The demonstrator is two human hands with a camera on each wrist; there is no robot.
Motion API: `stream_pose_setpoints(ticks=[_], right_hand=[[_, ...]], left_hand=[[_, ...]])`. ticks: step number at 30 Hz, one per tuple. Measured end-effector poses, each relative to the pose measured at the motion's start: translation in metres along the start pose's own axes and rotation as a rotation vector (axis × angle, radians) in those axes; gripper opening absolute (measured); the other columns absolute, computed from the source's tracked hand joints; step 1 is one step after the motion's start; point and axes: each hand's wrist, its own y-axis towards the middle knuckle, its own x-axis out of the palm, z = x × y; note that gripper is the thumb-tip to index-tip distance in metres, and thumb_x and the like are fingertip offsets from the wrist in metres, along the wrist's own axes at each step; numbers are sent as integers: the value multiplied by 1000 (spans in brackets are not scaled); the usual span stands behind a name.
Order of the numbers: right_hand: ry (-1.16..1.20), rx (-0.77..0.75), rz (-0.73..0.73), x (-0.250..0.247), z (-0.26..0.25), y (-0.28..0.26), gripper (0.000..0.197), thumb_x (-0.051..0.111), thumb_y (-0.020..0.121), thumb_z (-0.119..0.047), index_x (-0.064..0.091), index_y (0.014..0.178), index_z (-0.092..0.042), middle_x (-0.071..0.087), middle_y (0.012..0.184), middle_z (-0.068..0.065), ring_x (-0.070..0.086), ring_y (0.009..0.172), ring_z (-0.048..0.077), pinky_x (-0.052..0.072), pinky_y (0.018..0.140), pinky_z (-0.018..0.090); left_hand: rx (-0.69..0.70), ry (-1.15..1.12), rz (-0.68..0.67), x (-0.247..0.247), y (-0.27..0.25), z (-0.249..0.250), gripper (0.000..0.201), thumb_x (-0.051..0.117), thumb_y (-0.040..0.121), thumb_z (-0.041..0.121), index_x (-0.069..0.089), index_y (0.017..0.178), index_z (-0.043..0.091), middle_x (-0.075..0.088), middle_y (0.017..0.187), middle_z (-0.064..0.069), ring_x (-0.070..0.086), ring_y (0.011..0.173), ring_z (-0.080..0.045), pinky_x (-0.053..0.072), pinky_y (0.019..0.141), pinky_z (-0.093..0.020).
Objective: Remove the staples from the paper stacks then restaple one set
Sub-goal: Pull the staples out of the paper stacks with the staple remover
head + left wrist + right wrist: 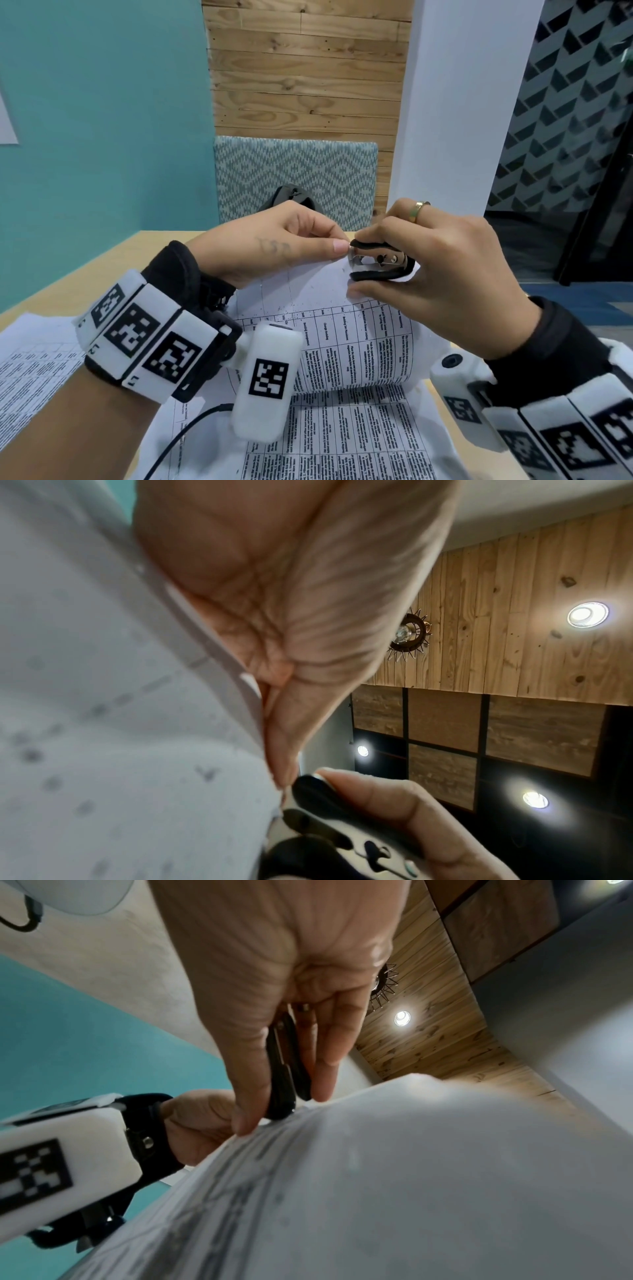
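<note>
A printed paper stack (342, 346) is lifted and curled up off the table. My left hand (291, 240) pinches its top corner between thumb and forefinger. Right beside that pinch, my right hand (424, 260) grips a black and chrome staple remover (380, 262), thumb under it and fingers over it, with the metal claws at the paper's corner. The staple itself is too small to make out. In the right wrist view the staple remover (284, 1069) sits between thumb and fingers against the paper edge (308, 1115). The left wrist view shows the paper (120, 696) and the remover (318, 818) close together.
Another printed sheet (30, 363) lies on the wooden table (102, 260) at the left. More printed pages (325, 442) lie flat under the lifted stack. A black cable (185, 431) runs across the papers. A patterned chair (294, 171) with a dark object stands behind the table.
</note>
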Motion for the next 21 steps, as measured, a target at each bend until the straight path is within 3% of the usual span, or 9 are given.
stream_pose_setpoints(ticks=[12, 18, 21], right_hand=[[17, -70, -3, 1, 0, 0, 33, 75, 63, -32, 61, 76, -5, 55, 71, 5, 53, 53, 26, 46, 41, 34], [76, -47, -13, 1, 0, 0, 32, 75, 64, -32, 63, 78, -6, 56, 72, 3, 54, 55, 23, 47, 44, 35], [130, -6, -20, 1, 1, -1, 33, 76, 64, -32, 64, 79, -6, 57, 72, 3, 54, 57, 22, 47, 48, 36]], left_hand=[[1, -7, -13, 1, 0, 0, 22, 56, 87, 24, 65, 87, 4, 60, 81, -2, 52, 79, -8, 42, 78, -17], [-44, -87, -22, 1, 0, -1, 14, 68, 78, 18, 66, 83, 5, 64, 76, -2, 57, 70, -4, 44, 65, -7], [-45, -111, -9, 1, 1, -3, 13, 66, 76, 18, 69, 82, 6, 67, 83, -5, 60, 80, -8, 47, 73, -12]])
